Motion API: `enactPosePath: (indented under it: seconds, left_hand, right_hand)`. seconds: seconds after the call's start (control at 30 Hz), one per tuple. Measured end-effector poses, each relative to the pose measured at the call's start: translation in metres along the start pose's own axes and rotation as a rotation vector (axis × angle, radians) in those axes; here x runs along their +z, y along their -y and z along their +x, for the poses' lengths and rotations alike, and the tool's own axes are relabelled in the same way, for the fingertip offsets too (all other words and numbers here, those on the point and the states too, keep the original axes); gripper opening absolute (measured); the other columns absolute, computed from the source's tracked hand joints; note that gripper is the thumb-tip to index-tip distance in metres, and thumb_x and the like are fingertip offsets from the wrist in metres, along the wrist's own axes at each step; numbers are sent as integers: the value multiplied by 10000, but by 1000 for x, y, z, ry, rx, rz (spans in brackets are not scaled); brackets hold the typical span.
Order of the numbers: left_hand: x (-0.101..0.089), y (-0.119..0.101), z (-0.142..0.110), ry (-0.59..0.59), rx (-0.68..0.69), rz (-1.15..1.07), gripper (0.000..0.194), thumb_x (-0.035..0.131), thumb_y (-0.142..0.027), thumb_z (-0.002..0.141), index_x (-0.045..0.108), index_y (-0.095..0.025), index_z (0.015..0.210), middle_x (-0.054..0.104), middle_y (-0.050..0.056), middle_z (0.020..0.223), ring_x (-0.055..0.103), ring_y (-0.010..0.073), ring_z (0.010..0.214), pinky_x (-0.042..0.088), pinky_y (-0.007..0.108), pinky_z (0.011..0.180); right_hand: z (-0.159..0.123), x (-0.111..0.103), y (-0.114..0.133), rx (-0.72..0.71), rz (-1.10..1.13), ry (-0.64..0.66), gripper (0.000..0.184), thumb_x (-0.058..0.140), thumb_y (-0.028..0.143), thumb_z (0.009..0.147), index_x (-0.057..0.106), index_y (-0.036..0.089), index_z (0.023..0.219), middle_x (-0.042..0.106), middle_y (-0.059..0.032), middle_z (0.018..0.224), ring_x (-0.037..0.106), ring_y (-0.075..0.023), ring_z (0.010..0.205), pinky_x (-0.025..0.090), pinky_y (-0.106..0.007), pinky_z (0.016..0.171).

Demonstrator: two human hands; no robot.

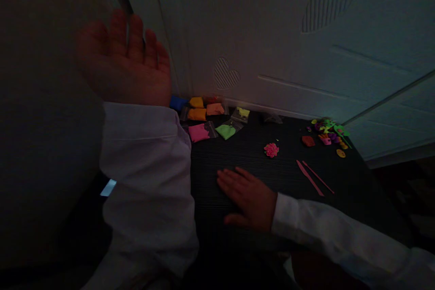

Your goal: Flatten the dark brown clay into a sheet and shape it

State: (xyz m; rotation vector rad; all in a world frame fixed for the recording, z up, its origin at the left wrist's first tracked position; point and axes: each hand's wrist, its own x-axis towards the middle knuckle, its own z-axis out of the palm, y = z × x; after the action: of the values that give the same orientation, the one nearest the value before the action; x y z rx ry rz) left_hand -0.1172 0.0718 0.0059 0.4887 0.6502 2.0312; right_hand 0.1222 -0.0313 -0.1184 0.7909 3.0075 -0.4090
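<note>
My left hand [127, 65] is raised at the upper left, palm toward me, fingers extended and slightly apart, with nothing in it. My right hand [249, 199] lies palm down on the dark tabletop [210, 195], fingers stretched to the left and thumb apart. Beyond it sits a small pink clay flower [271, 150] with green edging. To its right lie a pink plastic knife [309, 177] and a thin pink stick tool [318, 176], side by side. A light green clay packet [226, 131] and a pink clay packet [199, 132] lie beyond my fingers.
Orange [197, 114], blue [178, 103] and yellow [243, 112] clay packets stand along the white panel [258, 41] at the back. A reddish lump [308, 141] and a cluster of colourful clay pieces [328, 133] are at the far right. The scene is dim.
</note>
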Motion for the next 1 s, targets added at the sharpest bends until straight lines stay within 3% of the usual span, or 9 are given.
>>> enactPosePath:
  seconds: [0.07, 0.27, 0.37, 0.57, 0.67, 0.77, 0.87, 0.93, 1.0]
  left_hand:
    - [0, 0, 0, -9, -3, -6, 338, 236, -365, 848, 469, -229, 1052, 475, -78, 1247, 533, 39, 1031, 437, 157, 915]
    - [-1, 0, 0, -12, 25, -31, 284, 259, -339, 845, 493, -226, 960, 492, -75, 1225, 545, 54, 1012, 422, 199, 948]
    - [-2, 1, 0, -11, 60, -48, 281, 275, -336, 846, 510, -205, 926, 518, -50, 1180, 552, 69, 996, 415, 224, 963]
    - [-3, 0, 4, 3, 31, 0, 326, 236, -360, 864, 497, -223, 1004, 500, -77, 1211, 530, 52, 1026, 440, 185, 930]
    - [-4, 0, 7, 8, 32, 22, 335, 228, -372, 865, 495, -240, 1018, 523, -95, 1184, 538, 42, 1010, 463, 167, 899]
    - [-4, -1, 7, -2, 21, 28, 337, 220, -374, 866, 508, -243, 982, 561, -105, 1110, 545, 38, 999, 469, 162, 894]
    - [-5, -1, 8, 10, 33, 27, 336, 204, -371, 871, 507, -252, 958, 565, -111, 1089, 547, 28, 986, 471, 164, 895]
    - [-6, -1, 9, 15, 39, 26, 319, 222, -365, 870, 507, -254, 962, 563, -111, 1089, 547, 22, 979, 463, 170, 912]
    - [-7, -1, 10, 2, 29, 15, 303, 241, -374, 866, 500, -257, 973, 571, -112, 1074, 545, 27, 988, 458, 185, 928]
  right_hand:
    - [-2, 3, 7, -77, 38, 30, 775, 261, 635, 797, 206, 106, 1361, 228, -85, 1432, 173, -190, 1323, 111, -413, 1097]
    - [2, -4, -26, 182, -15, -17, 703, 288, 535, 844, 156, 89, 1372, 196, -151, 1430, 142, -237, 1330, 109, -501, 1072]
    - [1, -17, -40, 168, 68, -8, 695, 291, 510, 854, 114, 91, 1380, 143, -147, 1444, 109, -222, 1336, 138, -468, 1078]
    - [4, -41, -52, 158, 143, -194, 586, 224, 401, 899, 96, 98, 1383, 127, -106, 1457, 94, -149, 1340, 176, -375, 1092]
    - [11, -26, -41, 129, 57, -102, 599, 257, 434, 885, 181, 88, 1368, 175, -124, 1443, 127, -189, 1335, 160, -415, 1090]
    - [12, -2, -7, 61, 33, 15, 647, 259, 497, 867, 202, 85, 1361, 220, -130, 1428, 149, -211, 1329, 148, -440, 1087]
    - [12, 10, 21, -70, 32, 28, 693, 246, 559, 844, 202, 100, 1361, 233, -105, 1427, 161, -206, 1326, 115, -443, 1093]
    - [14, 8, 18, -86, 10, 15, 697, 243, 574, 837, 206, 115, 1361, 241, -92, 1426, 180, -204, 1321, 108, -451, 1092]
    - [17, 0, 2, -9, -48, -25, 656, 259, 544, 849, 218, 133, 1359, 257, -90, 1420, 199, -216, 1315, 97, -483, 1084]
